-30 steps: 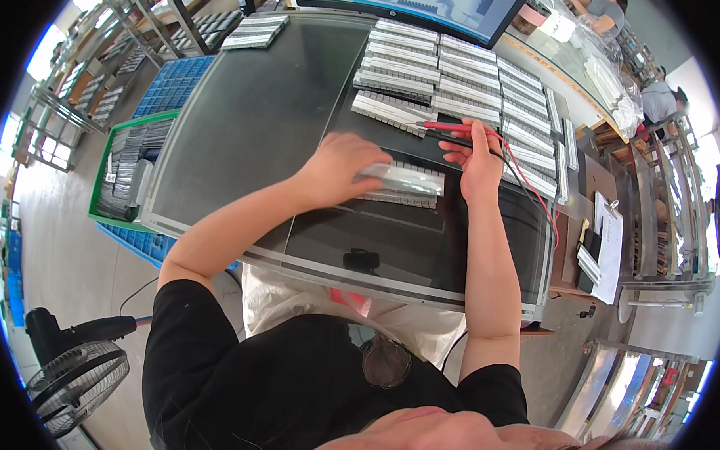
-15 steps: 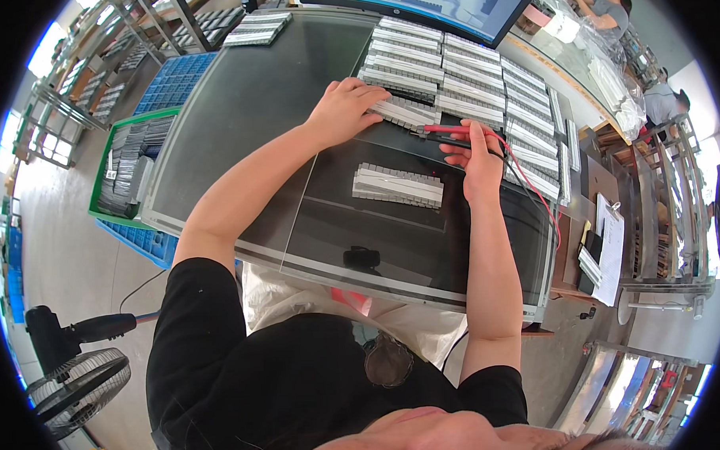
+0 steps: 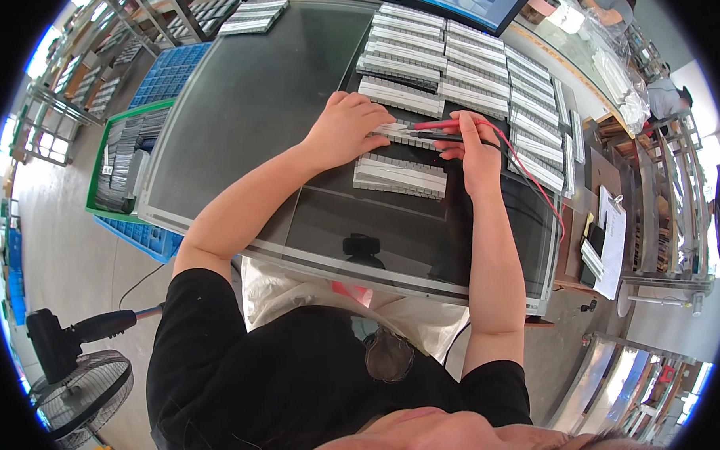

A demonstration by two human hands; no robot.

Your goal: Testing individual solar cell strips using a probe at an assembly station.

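My left hand (image 3: pixel 347 130) is closed over the left end of a slim grey-and-white strip (image 3: pixel 403 135) with toothed edges, which lies on the dark glass tabletop. A red test probe (image 3: pixel 437 125) and a black test probe (image 3: pixel 432 135) are pinched together in my right hand (image 3: pixel 475 149). Their tips point left and meet the strip close to my left fingers; whether they touch it I cannot tell. Just nearer to me sits a small stack of similar strips (image 3: pixel 399 177). Another strip stack (image 3: pixel 401 97) lies beyond my hands.
Rows of strip stacks (image 3: pixel 474 88) fill the far right of the table beneath a monitor (image 3: pixel 479 3). Red and black leads trail from the probes to the right. At left stands a green-rimmed crate (image 3: pixel 97 183); a fan (image 3: pixel 84 385) is lower left. A clipboard (image 3: pixel 609 244) lies at right.
The strip under my left hand now lies nearer to me, apart from the rows beyond. Both probes have shifted slightly left, with their tips closer to my left fingers.
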